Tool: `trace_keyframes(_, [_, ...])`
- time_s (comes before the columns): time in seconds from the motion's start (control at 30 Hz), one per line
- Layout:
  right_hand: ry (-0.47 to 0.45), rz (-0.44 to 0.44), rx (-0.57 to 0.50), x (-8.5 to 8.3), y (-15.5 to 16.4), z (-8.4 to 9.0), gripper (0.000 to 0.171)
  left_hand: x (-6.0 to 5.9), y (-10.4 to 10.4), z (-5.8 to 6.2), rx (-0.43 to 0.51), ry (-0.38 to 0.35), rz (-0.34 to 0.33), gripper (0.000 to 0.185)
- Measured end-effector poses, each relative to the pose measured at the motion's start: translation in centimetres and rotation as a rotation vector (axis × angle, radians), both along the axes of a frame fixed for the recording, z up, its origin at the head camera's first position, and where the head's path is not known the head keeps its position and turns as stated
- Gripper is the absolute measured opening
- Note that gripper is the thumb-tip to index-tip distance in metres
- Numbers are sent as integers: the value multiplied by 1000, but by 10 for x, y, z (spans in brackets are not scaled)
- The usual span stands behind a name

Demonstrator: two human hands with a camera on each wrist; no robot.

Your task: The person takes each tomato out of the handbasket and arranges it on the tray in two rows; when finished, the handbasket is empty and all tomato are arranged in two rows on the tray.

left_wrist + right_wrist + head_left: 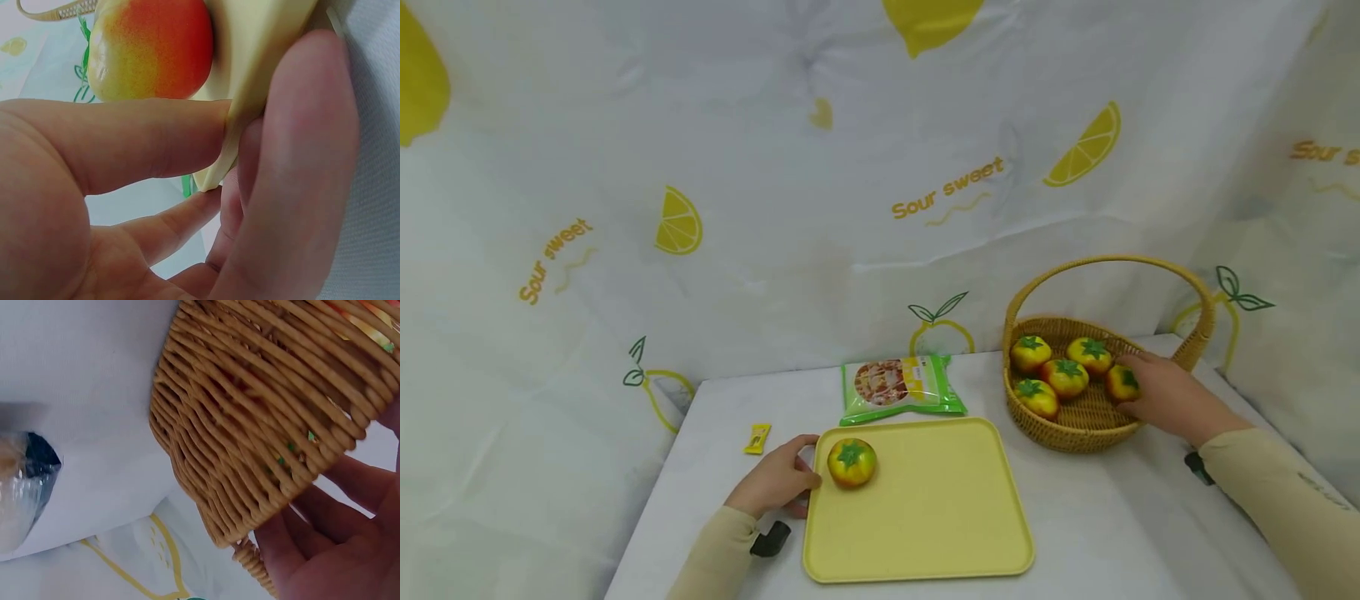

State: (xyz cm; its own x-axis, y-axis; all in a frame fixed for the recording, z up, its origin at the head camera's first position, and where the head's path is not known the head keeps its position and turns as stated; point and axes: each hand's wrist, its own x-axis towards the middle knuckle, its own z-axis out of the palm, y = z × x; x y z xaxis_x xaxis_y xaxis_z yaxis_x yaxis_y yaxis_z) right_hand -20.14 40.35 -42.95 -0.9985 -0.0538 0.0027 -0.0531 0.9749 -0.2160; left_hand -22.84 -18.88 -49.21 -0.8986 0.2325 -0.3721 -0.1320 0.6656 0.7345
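Observation:
A yellow tray lies on the white table, with one yellow-red tomato near its far left corner. My left hand holds the tray's left edge; in the left wrist view its thumb presses the rim while other fingers reach underneath. At the right stands a wicker basket holding several similar tomatoes. Reaching over the basket's right side, my right hand grips a tomato between thumb and fingers. The basket's wall hides the fingertips in the right wrist view.
Behind the tray lies a green-edged food packet. A small yellow wrapped sweet is left of the tray. The basket's tall handle arches over its opening. A lemon-print cloth hangs behind the table.

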Motion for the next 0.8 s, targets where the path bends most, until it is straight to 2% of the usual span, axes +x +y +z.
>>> trace_keyframes(0.37, [32, 9, 54, -6, 0, -7, 66, 2, 0, 1, 25, 5, -14, 72])
trace_keyframes(0.8, [45, -20, -6, 4, -7, 0, 74, 5, 3, 7, -10, 20, -13, 72])
